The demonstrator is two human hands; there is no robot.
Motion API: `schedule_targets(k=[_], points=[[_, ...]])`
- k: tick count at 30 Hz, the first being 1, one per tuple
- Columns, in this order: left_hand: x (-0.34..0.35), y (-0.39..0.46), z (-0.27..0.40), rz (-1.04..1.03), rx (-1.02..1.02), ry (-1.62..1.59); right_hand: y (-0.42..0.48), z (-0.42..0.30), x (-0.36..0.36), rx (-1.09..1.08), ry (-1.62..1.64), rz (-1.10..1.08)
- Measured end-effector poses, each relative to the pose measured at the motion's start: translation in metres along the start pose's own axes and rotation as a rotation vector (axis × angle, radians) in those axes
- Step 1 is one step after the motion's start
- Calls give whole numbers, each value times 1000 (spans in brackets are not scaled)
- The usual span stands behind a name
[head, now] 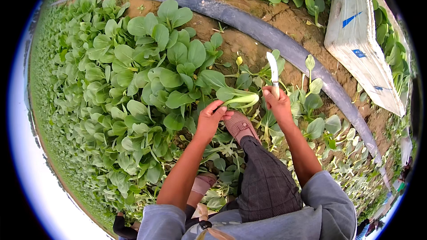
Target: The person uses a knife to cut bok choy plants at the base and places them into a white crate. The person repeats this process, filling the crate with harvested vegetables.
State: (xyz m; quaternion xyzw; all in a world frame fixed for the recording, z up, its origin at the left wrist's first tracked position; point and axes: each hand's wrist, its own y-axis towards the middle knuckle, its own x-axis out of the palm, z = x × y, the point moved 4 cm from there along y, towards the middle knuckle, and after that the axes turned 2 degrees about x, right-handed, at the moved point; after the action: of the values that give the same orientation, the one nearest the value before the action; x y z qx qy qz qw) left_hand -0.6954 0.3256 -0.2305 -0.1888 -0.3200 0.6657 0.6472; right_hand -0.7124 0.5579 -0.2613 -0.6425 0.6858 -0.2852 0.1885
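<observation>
A cut head of bok choy lies sideways in front of me, its pale base pointing right. The fingers of my left hand pinch it at its leaf end. My right hand grips the light handle of a curved harvesting knife, with the blade pointing up and away from me. The knife is a little to the right of the stem base, apart from it. Below the bok choy is my shoe, among trimmed leaves.
Dense rows of growing bok choy fill the left. A dark flattened irrigation hose curves across the soil. A white foam box holding bok choy stands at the right. Loose leaves litter the ground. Another person's arm shows at lower left.
</observation>
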Motion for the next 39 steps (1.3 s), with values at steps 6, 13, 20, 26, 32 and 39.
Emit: schedule_targets(k=[6,13,20,26,32,39], points=[[19,-22,2,-11,23,74,-32,-50,25,-68,42,-143],[45,-60,64,132,651,1324,-22,-43,15,-161,-43,-33],[63,13,64,-117,640,1692,-27,-41,39,-125,83,-34],[-25,53,63,39,206,2094,1,-6,62,-238,-666,-160],[-68,15,41,79,710,1966,35,36,103,-475,-965,-209],[-73,24,49,343,524,1709,49,40,112,-545,-1112,-223]])
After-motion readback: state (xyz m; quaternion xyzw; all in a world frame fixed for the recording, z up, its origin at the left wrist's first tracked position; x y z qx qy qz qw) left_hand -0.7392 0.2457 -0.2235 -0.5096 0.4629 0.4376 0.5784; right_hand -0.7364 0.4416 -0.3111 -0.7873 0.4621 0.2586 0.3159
